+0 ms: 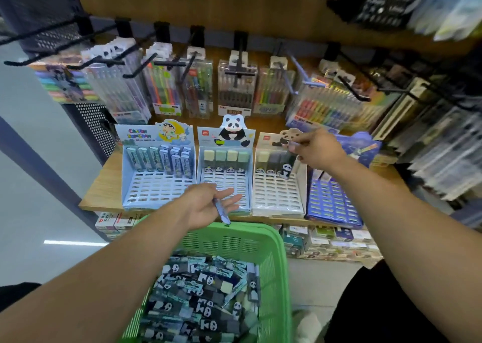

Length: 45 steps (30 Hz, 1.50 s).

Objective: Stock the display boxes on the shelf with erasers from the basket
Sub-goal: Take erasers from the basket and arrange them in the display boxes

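Holding a blue eraser (221, 212) between its fingers, the left hand (208, 203) hovers above the green basket (273, 241) of erasers; the right hand (319, 148) pinches the panda card of the white display box (277, 186) on the shelf (104, 186)

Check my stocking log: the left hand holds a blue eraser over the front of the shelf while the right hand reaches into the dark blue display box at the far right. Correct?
Not quite. The head view shows the right hand at the white panda display box, not the dark blue display box. The left hand does hold a blue eraser over the front of the shelf.
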Tool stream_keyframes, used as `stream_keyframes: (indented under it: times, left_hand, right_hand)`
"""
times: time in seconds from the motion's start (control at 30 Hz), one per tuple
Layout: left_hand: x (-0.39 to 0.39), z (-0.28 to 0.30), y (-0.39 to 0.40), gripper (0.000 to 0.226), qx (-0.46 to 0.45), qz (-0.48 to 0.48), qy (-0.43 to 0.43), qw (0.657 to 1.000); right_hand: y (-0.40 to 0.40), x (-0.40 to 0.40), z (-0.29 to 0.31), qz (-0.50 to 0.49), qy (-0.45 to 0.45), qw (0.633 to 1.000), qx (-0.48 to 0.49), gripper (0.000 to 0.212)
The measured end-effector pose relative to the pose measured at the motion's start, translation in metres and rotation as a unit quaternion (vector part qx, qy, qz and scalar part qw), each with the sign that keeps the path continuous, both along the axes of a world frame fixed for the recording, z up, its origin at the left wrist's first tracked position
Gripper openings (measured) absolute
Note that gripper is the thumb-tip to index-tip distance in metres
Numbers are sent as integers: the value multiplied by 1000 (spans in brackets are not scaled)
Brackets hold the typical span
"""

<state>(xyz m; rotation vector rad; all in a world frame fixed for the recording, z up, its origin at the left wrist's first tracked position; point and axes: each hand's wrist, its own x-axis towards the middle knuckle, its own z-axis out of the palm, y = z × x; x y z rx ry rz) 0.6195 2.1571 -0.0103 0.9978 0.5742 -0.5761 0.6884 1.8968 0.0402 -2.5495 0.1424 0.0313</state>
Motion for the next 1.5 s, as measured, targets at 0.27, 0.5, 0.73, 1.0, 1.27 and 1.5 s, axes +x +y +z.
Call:
stream_keyframes:
  times: [0.27,0.5,0.73,1.0,1.27,1.5]
  left_hand:
    - [-5,-9,-2,46,34,-55,-38,997]
    - [-5,-12,0,35,96,-61,-81,990]
    - [-4,-14,3,37,104,-12,-72,992]
    - [-5,-12,4,21,43,-11,-59,997]
    - [-2,-9,7,21,27,-4,-55,998]
    - [2,-9,9,19,4,51,-78,996]
  right_hand:
    - [-25,-1,-28,-22,-9,989,-146,16]
    - [-30,1,-33,-6,8,985,-175,13]
    - [-28,4,-32,7,12,981,-196,6]
    - [-24,9,-35,-10,-49,975,-215,22]
    - [-23,7,-42,-43,-46,962,-264,16]
    - [2,-2,-27,-16,-45,941,-336,17]
